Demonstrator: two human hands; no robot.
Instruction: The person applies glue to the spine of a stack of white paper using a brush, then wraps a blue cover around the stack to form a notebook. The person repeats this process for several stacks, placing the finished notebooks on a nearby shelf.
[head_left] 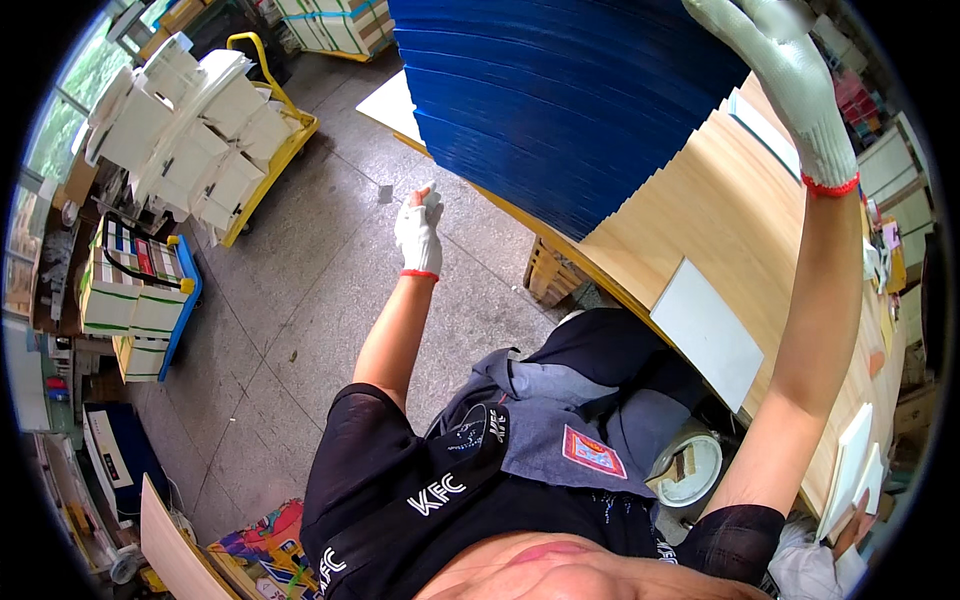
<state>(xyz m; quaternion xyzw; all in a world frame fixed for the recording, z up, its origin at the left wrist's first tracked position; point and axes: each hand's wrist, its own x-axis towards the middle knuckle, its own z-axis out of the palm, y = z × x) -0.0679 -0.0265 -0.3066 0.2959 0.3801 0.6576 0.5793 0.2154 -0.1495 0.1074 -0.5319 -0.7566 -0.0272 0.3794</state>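
Black short-sleeved shirt (400, 470) and grey apron (540, 455) lie nearest. Right gloved hand (790, 75), thumb spread, is cut off by the upper edge near the fanned stack of blue sheets (560, 100); its grip cannot be determined. Left gloved hand (418, 235), fingers curled, hangs over the floor (330, 290), contents indeterminable. The stack rests on a wood-grain tabletop (655, 235); farther off stands a yellow trolley (268, 185).

The stacked sheets (560, 100) are deep blue, the table (735, 215) pale wood-grained, the gloves (417, 238) white (red at the cuffs (420, 274)), the apron (540, 450) grey-blue, the shirt (375, 470) black with white lettering (436, 494), the floor (300, 290) mottled grey.
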